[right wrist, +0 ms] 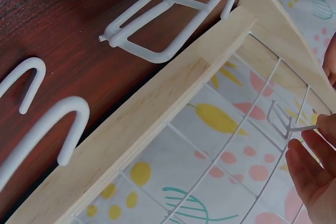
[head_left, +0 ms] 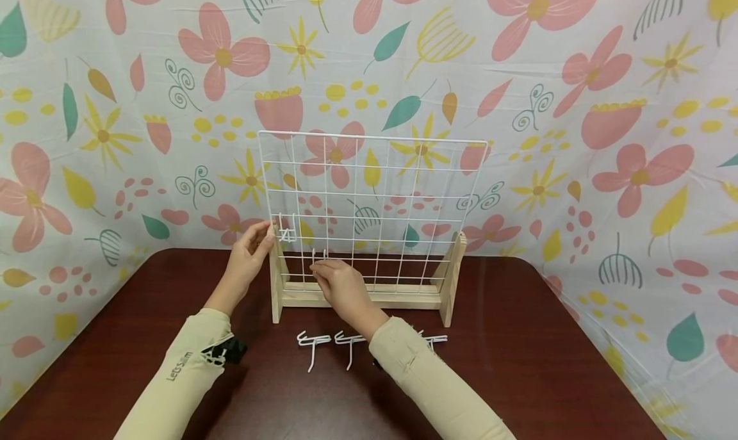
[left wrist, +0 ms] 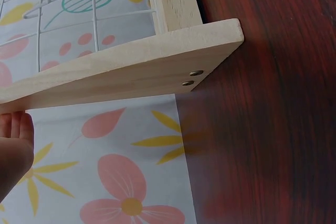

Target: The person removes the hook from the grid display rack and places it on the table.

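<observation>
A white wire grid panel (head_left: pixel 369 218) stands upright in a light wooden stand (head_left: pixel 360 301). At the stand's left upright is my left hand (head_left: pixel 248 251), fingers and thumb gripping its upper end. My right hand (head_left: pixel 344 291) is in front of the panel's lower left part. Between its thumb and fingers it pinches a white wire hook (right wrist: pixel 303 128), whose bent ends are up at the grid wires. Another white hook (head_left: pixel 287 234) hangs on the panel's left side, close to my left fingertips. In the left wrist view, the upright (left wrist: pixel 126 59) hides part of the left hand.
On the dark red-brown table (head_left: pixel 530 363), more white hooks lie in front of the stand: one on the left (head_left: pixel 313 341), one beside it (head_left: pixel 348 341), and others partly behind my right sleeve (head_left: pixel 432 376). A flower-patterned cloth (head_left: pixel 369 62) hangs behind the table.
</observation>
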{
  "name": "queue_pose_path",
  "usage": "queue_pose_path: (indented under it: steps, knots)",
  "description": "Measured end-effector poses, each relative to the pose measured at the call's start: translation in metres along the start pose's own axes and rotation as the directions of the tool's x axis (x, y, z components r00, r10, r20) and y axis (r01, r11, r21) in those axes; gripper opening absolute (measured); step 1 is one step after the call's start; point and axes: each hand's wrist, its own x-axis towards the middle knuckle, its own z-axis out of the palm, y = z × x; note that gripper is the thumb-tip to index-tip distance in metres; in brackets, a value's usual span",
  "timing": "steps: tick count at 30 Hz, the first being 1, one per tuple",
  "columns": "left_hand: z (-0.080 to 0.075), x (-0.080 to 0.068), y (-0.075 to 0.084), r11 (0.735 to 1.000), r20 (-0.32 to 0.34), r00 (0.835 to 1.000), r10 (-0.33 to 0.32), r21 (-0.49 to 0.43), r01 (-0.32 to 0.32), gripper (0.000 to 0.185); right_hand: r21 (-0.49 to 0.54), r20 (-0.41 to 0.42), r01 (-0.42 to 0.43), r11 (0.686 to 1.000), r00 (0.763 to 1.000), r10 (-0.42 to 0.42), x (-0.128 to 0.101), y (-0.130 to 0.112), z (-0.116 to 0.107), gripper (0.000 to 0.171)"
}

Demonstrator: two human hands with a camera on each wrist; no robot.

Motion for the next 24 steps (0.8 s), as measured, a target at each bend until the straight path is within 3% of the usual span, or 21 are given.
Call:
queue_pose_path:
  steps: [24]
  knots:
    - [0.000, 0.000, 0.000, 1.000, 0.006, 1.000, 0.004, -0.010, -0.004, 0.040, 0.029, -0.073, 0.121, 0.992, 0.990, -0.118, -0.005, -0.003, -0.015, 0.018]
